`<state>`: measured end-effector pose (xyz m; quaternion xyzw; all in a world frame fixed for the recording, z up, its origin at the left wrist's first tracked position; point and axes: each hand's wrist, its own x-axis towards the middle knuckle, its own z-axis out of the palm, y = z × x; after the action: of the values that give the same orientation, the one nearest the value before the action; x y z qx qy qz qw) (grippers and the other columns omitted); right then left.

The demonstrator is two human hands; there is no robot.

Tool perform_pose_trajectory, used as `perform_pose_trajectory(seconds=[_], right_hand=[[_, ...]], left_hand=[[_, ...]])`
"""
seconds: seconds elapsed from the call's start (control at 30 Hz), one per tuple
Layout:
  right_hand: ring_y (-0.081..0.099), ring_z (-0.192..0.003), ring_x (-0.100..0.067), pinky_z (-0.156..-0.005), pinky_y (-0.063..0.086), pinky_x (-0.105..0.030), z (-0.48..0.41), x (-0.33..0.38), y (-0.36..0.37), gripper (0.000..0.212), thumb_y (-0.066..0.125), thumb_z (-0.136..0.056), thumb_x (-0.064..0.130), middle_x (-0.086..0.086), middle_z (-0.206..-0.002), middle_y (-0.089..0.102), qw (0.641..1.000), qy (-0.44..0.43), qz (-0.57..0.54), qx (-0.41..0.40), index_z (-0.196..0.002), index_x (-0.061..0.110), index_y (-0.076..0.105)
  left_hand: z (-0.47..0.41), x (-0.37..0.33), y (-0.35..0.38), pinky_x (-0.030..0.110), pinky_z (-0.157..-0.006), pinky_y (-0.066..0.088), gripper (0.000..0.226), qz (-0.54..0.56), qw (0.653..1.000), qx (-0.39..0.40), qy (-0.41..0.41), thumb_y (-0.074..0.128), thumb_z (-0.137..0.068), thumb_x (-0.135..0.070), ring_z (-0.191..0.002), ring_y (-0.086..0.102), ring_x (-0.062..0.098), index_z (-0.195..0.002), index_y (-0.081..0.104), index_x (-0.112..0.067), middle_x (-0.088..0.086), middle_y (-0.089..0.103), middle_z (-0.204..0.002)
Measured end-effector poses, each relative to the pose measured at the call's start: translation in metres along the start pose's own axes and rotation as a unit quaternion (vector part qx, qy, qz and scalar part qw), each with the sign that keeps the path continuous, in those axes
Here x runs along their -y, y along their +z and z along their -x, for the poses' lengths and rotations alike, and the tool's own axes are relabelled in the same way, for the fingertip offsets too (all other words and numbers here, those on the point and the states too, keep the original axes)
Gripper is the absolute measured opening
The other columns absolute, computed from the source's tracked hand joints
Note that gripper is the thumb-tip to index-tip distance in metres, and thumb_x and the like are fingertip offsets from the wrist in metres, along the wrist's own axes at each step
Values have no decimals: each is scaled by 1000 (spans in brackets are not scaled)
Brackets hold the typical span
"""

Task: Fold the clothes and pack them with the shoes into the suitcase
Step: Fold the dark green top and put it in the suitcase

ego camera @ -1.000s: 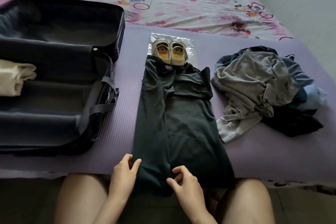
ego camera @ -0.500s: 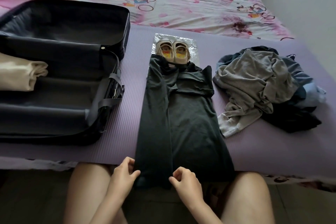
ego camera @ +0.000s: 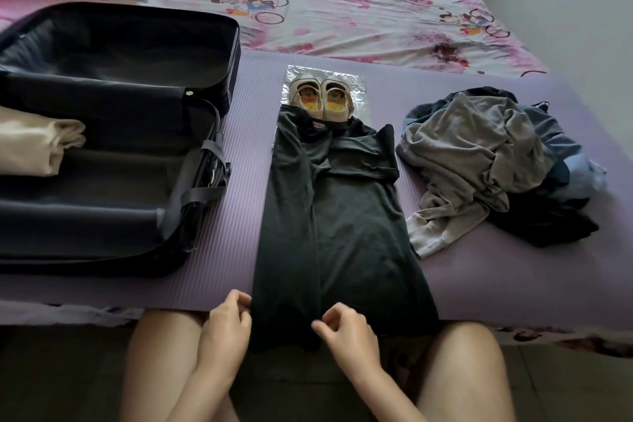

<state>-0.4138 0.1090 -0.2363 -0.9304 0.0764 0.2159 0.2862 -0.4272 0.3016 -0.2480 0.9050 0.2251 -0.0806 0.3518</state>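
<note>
Dark shirt, soft matte knit, folded into a long narrow strip on ribbed purple mat, hem hanging over its near edge, left hand and right hand apart, each pinching that hem, pale shoes at its collar, open suitcase alongside

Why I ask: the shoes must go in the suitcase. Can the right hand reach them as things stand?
Likely yes, after letting go: the right hand pinches the near hem of the dark garment; the shoes sit at its far end, with nothing standing between.
</note>
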Motion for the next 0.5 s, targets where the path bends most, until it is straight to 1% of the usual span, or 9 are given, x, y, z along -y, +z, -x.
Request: perform_pose_trajectory(seconds=[0.07, 0.13, 0.2, 0.23, 0.27, 0.3, 0.37, 0.43, 0.5], right_hand=[[64, -87, -9, -65, 39, -24, -14, 10, -13, 25, 61, -85, 50, 9, -84, 68, 998, -11, -18, -57, -89, 26, 66], [65, -88, -14, -66, 38, -25, -37, 27, -28, 23, 63, -86, 45, 6, -87, 70, 993, -19, -62, -97, -88, 22, 67], [63, -91, -17, -70, 39, -26, -64, 47, -39, 18, 64, -87, 38, 3, -92, 70, 989, -28, -97, -111, -93, 21, 66], [63, -93, -18, -72, 41, -27, -79, 57, -42, 18, 64, -87, 35, 2, -94, 69, 987, -32, -107, -114, -97, 20, 64], [62, -96, -19, -76, 43, -28, -94, 67, -44, 20, 64, -87, 33, 2, -97, 69, 987, -33, -111, -116, -101, 19, 63], [61, -99, -19, -79, 44, -30, -109, 76, -44, 23, 64, -87, 33, 1, -100, 68, 986, -30, -111, -117, -105, 18, 61], [58, -106, -20, -85, 46, -33, -133, 87, -40, 32, 65, -87, 33, 0, -107, 66, 987, -16, -107, -120, -113, 17, 56], [56, -111, -21, -89, 47, -37, -153, 94, -35, 37, 66, -86, 33, -2, -112, 64, 986, 3, -107, -132, -116, 16, 53], [56, -110, -21, -89, 47, -38, -165, 98, -32, 34, 66, -86, 30, -2, -110, 64, 984, 12, -108, -139, -114, 18, 54]], left_hand=[[-6, -11, -5, 22, -63, 39, 14, -22, 995, -76, 63, 52, -91, -8, -80, 58, 15, -100, 60, -16, 0, 61, -93], [-19, -22, -5, 27, -69, 41, 20, -25, 984, -120, 126, 55, -88, -3, -90, 57, 21, -103, 63, -13, 3, 60, -97], [-36, -35, 1, 32, -87, 44, 32, -37, 975, -123, 179, 57, -85, 0, -110, 54, 24, -114, 62, -13, 5, 59, -113], [-45, -43, 4, 33, -100, 38, 39, -47, 973, -112, 198, 57, -86, -2, -125, 46, 25, -124, 58, -13, 7, 54, -128], [-53, -49, 7, 34, -110, 27, 46, -66, 971, -94, 210, 54, -90, -5, -137, 32, 24, -135, 48, -14, 8, 43, -143], [-62, -54, 10, 34, -116, 13, 53, -91, 970, -68, 217, 50, -94, -11, -145, 15, 22, -144, 35, -15, 7, 26, -154], [-73, -57, 16, 37, -116, -5, 60, -169, 960, -10, 221, 38, -100, -26, -146, -9, 19, -151, 7, -19, 5, -3, -159], [-83, -57, 19, 40, -113, -12, 63, -237, 946, 31, 221, 30, -101, -36, -144, -16, 18, -149, -7, -21, 3, -14, -157], [-88, -52, 21, 43, -109, -17, 63, -278, 935, 55, 214, 21, -100, -44, -142, -21, 16, -147, -15, -22, 1, -22, -155]])
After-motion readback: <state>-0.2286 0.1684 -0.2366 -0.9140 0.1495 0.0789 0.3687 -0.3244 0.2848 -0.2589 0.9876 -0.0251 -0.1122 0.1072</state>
